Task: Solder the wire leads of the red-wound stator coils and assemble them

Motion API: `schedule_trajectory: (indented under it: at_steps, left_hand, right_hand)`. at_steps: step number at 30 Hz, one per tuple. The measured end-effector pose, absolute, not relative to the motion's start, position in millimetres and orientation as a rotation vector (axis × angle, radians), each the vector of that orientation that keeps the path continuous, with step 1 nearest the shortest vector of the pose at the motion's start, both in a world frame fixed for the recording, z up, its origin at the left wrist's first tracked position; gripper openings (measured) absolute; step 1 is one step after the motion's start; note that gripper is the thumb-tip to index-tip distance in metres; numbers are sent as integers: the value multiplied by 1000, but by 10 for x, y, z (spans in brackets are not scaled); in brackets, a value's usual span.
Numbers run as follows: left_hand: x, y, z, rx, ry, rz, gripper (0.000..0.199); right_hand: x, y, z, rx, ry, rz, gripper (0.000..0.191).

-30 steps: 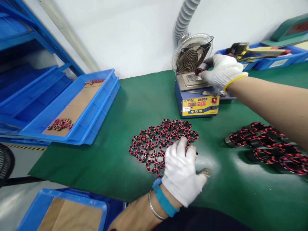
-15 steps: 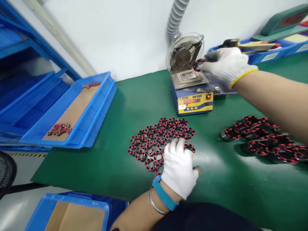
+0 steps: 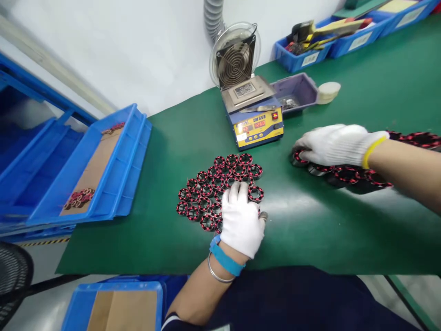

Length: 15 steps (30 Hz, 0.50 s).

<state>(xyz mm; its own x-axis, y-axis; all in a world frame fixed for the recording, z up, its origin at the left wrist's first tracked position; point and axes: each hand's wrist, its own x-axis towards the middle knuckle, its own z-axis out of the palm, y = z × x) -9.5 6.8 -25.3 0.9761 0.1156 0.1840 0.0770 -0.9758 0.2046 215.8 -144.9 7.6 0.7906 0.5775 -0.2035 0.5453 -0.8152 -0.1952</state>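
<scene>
Right hand [image 3: 332, 145] gripped wound ring [image 3: 299, 160], left end of right group [image 3: 345, 176]; left hand [image 3: 242, 223] lay over ring cluster [image 3: 217, 183], hold was unclear.

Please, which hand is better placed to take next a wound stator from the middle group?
Probably the left hand: it is directly over the middle stators. The right hand is farther away, at the right-side stators.

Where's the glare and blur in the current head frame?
Head view: pale glare on the green tabletop, between the two hands; head view: right hand and the dark rings beside it look smeared, left hand crisper; head view: red display lit, digits only partly legible.
</scene>
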Motion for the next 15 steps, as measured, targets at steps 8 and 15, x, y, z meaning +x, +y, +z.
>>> schedule_trajectory:
  at_steps: [8,15]
  left_hand:
    - [-155,3,-180,2568,110,510,8]
    - [-126,50,-191,2369,-25,554,7]
  right_hand:
    - [1307,-1606,138,-2073,-565,805,77]
    - [1076,-1362,-185,-1407,-429,1097,88]
